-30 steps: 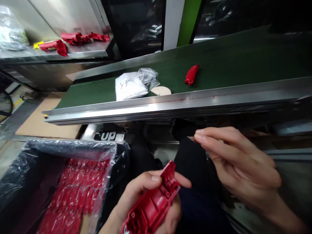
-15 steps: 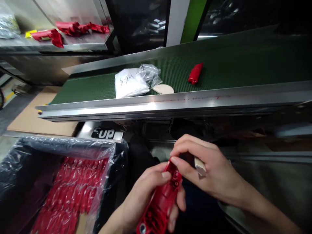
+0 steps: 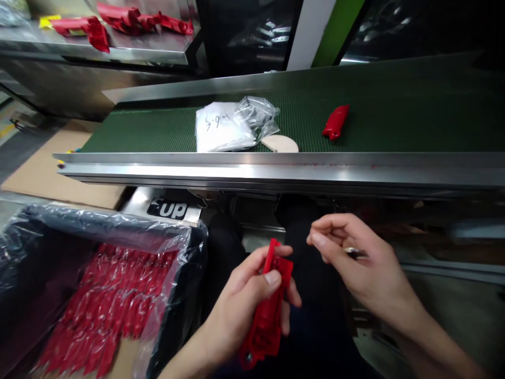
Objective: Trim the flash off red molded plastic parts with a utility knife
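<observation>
My left hand (image 3: 240, 295) grips a red plastic part (image 3: 268, 310), its ribbed hollow side partly showing, with the thumb on top and fingertips around the far side. To the right, apart from that part, my right hand (image 3: 355, 258) has thumb and fingers drawn together. A small tool (image 3: 354, 252) with a metal tip lies in its curled palm; most of it is hidden. Another red part (image 3: 336, 122) rests on the green conveyor belt (image 3: 307, 113) beyond my hands.
A plastic-lined bin (image 3: 189, 263) at lower left holds rows of wrapped red parts (image 3: 114, 295). White packets (image 3: 221, 129), a clear bag (image 3: 258, 113) and a beige disc piece (image 3: 281, 143) sit on the belt behind its metal rail (image 3: 236, 171). Red pieces (image 3: 126, 18) lie upper left.
My right hand has come away from the red part and moved right, still with the tool. My left hand has turned the part. The view has shifted slightly.
</observation>
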`<state>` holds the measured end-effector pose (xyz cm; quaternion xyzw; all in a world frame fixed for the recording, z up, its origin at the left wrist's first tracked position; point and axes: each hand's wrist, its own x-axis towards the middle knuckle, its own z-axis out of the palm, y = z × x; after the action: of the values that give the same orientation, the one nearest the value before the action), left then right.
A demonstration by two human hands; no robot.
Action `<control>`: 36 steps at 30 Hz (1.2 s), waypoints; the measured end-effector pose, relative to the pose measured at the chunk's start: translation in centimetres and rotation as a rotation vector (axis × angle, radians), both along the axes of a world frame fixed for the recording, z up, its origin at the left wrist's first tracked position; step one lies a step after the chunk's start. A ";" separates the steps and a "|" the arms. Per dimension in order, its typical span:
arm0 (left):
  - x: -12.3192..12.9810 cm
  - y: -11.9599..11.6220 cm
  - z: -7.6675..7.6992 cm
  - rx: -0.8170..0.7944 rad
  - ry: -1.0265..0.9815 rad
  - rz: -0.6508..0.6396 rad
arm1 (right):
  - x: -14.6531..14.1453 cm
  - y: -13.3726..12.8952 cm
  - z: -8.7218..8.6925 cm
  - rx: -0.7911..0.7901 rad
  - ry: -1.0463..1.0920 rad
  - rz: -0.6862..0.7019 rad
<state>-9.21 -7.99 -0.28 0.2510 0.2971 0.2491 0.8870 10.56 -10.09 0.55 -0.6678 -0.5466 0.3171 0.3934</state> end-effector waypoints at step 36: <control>-0.4 4.1 1.8 -0.159 -0.163 0.529 | -5.1 -1.5 0.5 0.487 -0.444 0.568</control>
<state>-9.61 -3.86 1.49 0.0734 0.2986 0.4672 0.8290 5.48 -11.56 1.04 -0.4308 -0.8387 0.1232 0.3095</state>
